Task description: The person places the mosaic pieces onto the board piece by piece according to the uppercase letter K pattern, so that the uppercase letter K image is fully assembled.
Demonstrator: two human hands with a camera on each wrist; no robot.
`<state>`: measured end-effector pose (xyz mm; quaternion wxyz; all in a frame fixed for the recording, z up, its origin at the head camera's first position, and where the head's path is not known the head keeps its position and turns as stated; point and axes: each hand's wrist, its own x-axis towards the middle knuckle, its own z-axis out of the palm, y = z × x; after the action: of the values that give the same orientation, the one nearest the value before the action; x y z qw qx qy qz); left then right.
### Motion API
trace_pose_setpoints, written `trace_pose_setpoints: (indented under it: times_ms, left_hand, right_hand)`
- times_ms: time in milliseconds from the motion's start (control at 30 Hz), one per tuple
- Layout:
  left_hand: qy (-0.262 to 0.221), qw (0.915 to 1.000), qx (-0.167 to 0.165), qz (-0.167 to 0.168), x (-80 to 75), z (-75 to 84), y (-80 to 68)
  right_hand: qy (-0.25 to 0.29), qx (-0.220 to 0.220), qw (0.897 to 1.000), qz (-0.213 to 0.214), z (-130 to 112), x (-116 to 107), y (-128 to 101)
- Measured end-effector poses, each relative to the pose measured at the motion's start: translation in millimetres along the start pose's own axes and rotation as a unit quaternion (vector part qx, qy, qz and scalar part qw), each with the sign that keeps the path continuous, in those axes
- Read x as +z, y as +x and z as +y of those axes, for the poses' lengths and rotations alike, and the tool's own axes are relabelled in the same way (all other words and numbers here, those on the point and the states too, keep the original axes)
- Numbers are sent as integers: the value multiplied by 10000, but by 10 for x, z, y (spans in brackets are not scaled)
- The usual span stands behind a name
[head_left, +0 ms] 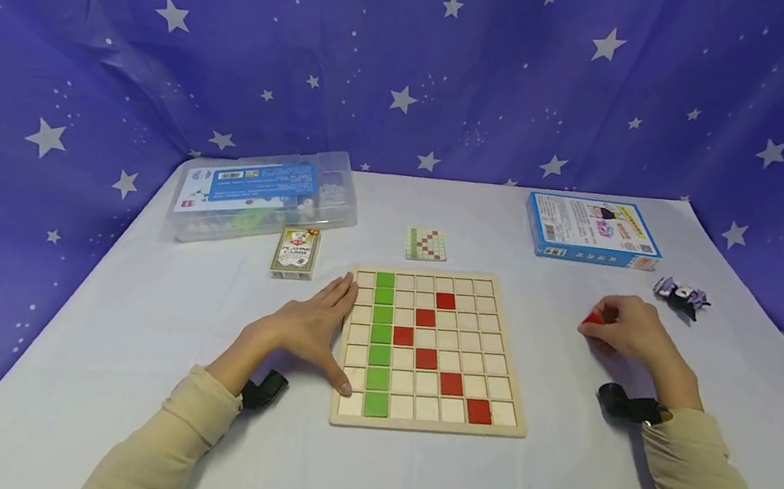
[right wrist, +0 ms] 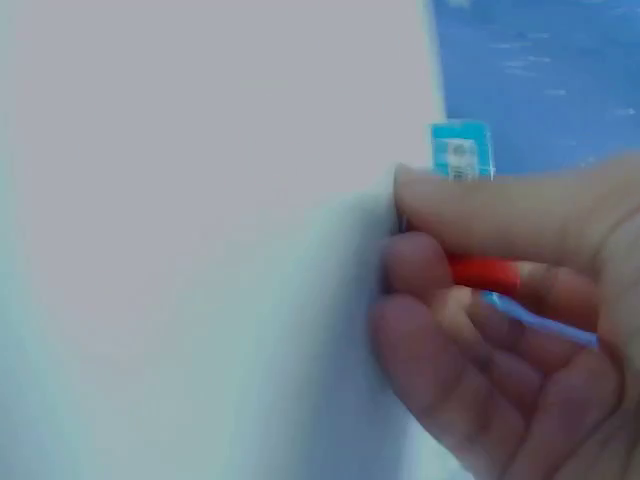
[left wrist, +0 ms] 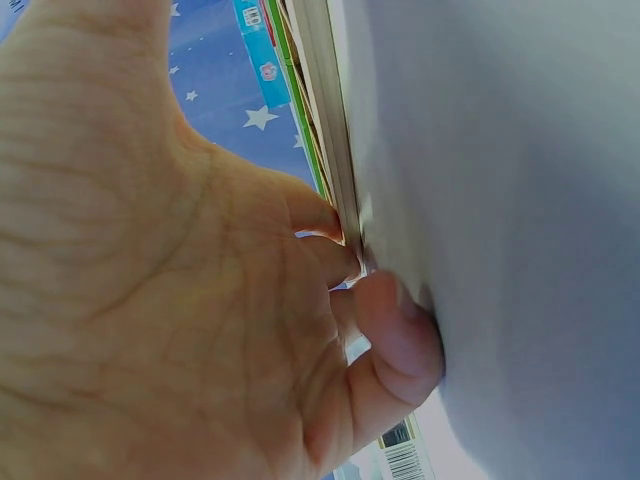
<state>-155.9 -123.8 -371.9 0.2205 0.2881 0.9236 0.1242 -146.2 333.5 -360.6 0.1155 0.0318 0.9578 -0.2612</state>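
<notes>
A square wooden grid board (head_left: 427, 432) lies on the table. Green tiles (head_left: 381, 334) fill its second column, and several red tiles (head_left: 424, 317) form a sideways V to their right. My left hand (head_left: 310, 329) rests along the board's left edge with fingers spread and the thumb over the near left corner. In the left wrist view, its fingertips meet the board's side. Off to the right of the board, my right hand (head_left: 629, 329) pinches a red tile (right wrist: 483, 271) between thumb and fingers, low over the white cloth. The fingers partly hide that tile.
Behind the board lies a small pattern card (head_left: 426, 245). A playing card box (head_left: 296, 252) and a clear plastic case (head_left: 265, 195) are at the left. Back right is a blue-edged box (head_left: 593, 231); a purple and black hair clip (head_left: 682, 298) lies beyond my right hand.
</notes>
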Motion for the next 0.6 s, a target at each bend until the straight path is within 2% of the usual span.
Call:
trace_pose_setpoints:
  times_ms: [33,100,200,267,333,500,600]
  left_hand:
    - [8,10000,-14,-8,1,-2,0]
    - [22,10000,-7,2,7,-5,3]
    - [71,10000,13,-8,26,-6,6]
    - [75,10000,40,31,33,-3,9]
    - [66,10000,43,58,35,5,9]
    - [95,9999,29,34,30,10,3]
    - [146,9999,-23,46,13,-1,-1]
  right_hand:
    - [234,-18,9996,182,-11,22,90]
    - [1038,-258,9937,323,-74,65,256]
    - [2269,-644,9717,-131,-269,146,463]
    - [2781,-939,9546,-517,-443,208,586]
    - [2747,-1149,9520,-711,-624,287,695]
    - [1679,-1792,9667,-720,-964,456,852]
    - [1219,-2128,9668,-721,-1067,490,880]
